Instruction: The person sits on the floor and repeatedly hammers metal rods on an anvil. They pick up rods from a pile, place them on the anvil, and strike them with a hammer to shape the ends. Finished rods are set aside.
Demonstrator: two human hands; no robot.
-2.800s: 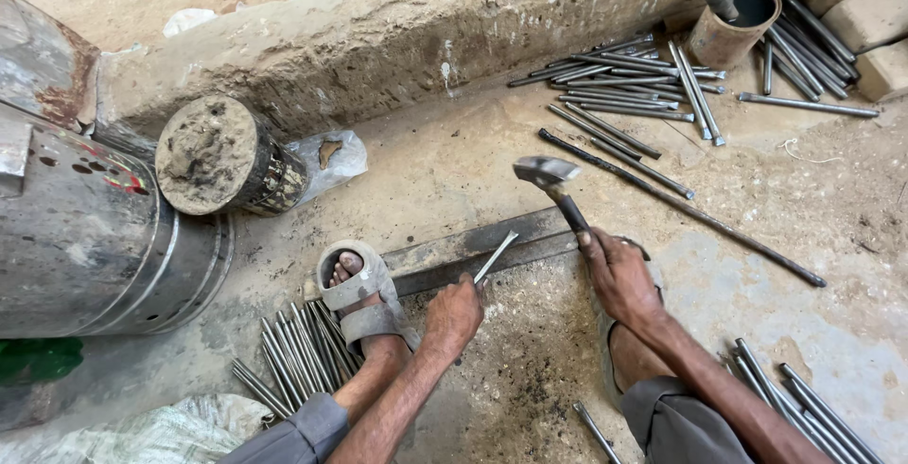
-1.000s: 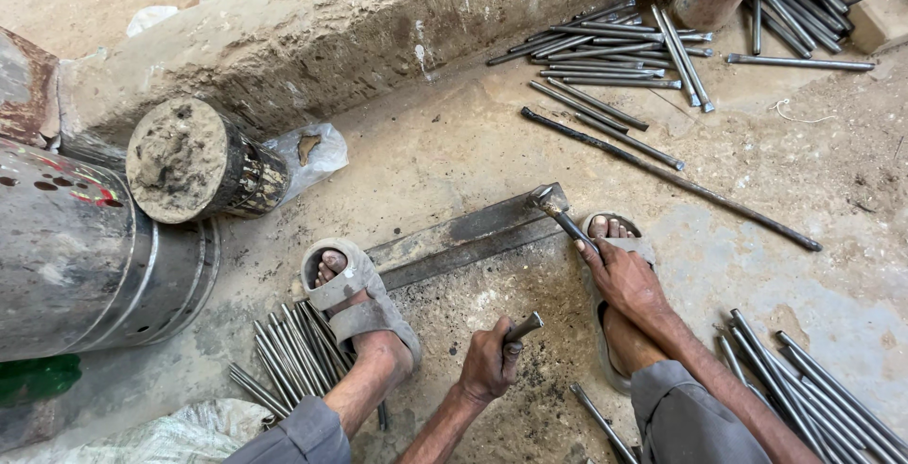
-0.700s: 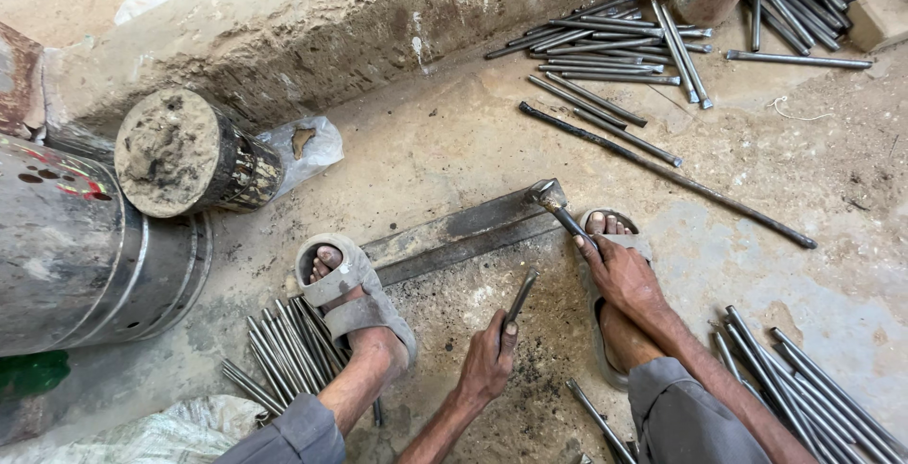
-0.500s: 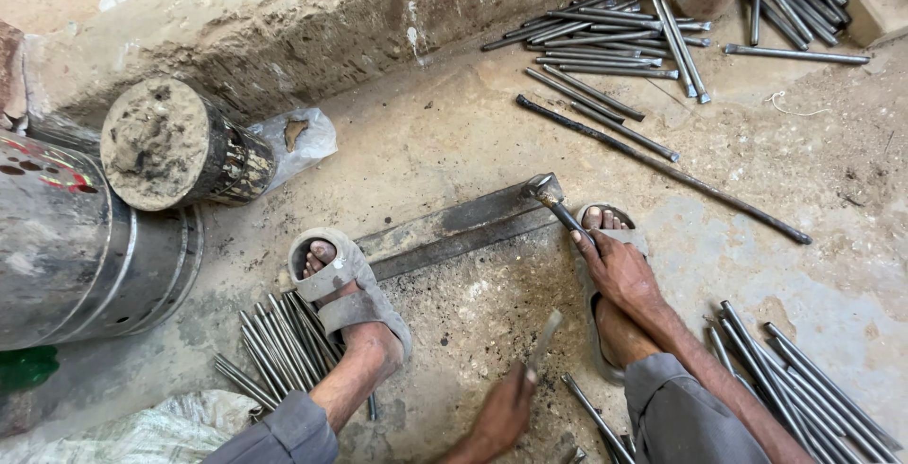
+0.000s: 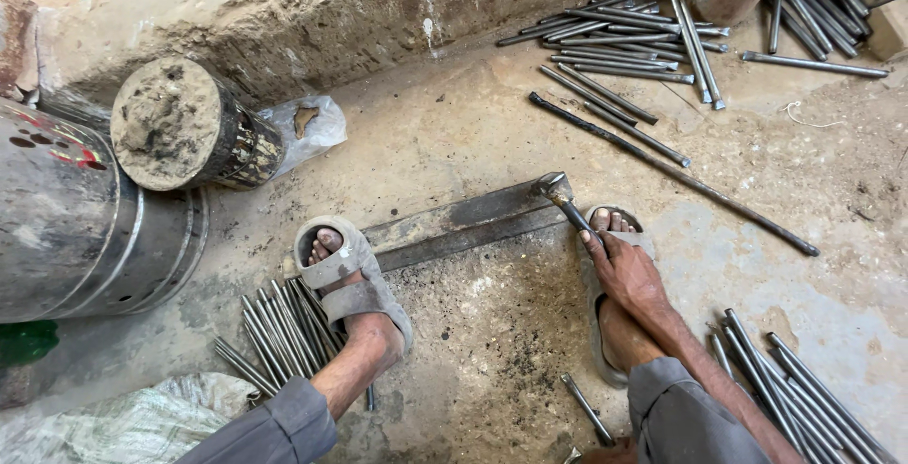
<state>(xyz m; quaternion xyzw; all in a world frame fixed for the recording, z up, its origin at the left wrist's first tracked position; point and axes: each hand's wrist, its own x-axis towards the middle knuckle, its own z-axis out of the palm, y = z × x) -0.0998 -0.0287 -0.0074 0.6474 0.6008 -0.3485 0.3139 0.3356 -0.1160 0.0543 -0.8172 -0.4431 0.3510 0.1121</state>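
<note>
Hammer (image 5: 558, 194) in right hand (image 5: 626, 273) rests at bar's (image 5: 454, 227) end.

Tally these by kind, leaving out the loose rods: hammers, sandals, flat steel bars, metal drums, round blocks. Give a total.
Hammer: 1
Sandals: 2
Flat steel bar: 1
Metal drum: 1
Round block: 1
Total: 6

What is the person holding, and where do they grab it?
The right hand grips a hammer by its handle, head resting on the flat metal bar. The left hand is barely visible; cannot tell.
</note>
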